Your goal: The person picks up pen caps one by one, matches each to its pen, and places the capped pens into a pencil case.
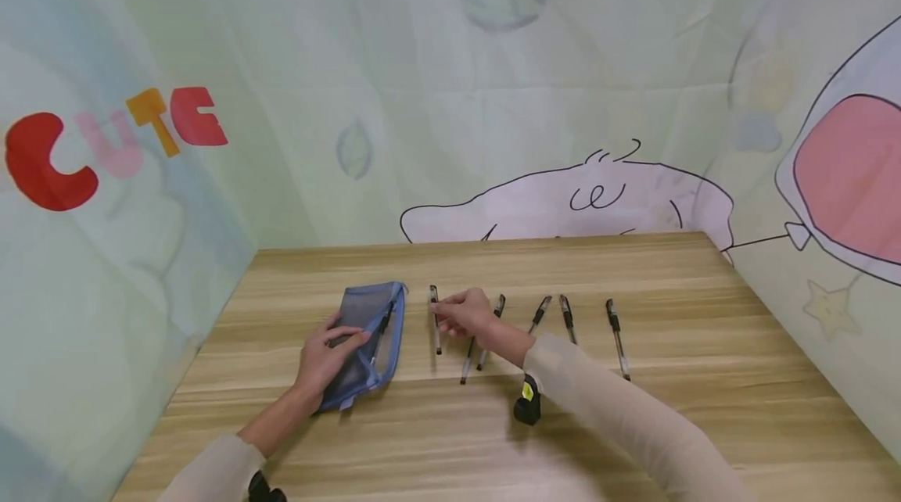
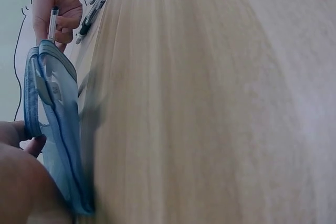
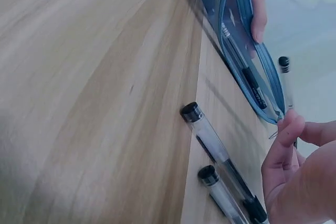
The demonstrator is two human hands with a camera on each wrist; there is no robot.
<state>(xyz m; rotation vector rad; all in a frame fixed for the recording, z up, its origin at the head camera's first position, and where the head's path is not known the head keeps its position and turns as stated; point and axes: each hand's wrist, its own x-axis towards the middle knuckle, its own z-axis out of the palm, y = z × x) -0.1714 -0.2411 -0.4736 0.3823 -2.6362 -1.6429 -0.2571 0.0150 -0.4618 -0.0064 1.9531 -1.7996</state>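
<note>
A blue mesh zip pouch (image 1: 362, 301) lies left of the middle of the table, its zipped side gaping. My left hand (image 1: 325, 360) pinches the pouch's edge between thumb and fingers, holding the opening apart. Inside shows a black-and-clear pen (image 3: 242, 66). Just right of the pouch, my right hand (image 1: 473, 313) pinches a capped gel pen (image 1: 437, 339) by its upper part. In the right wrist view, the held pen's dark end (image 3: 284, 62) stands beyond my fingertips, near the pouch's end.
Several more pens lie on the wooden table (image 1: 450, 447): two close under my right hand, one a pen (image 1: 468, 365), then others including a pen (image 1: 567, 317) and the rightmost pen (image 1: 618, 338). Printed fabric walls (image 1: 450, 134) enclose the back and sides.
</note>
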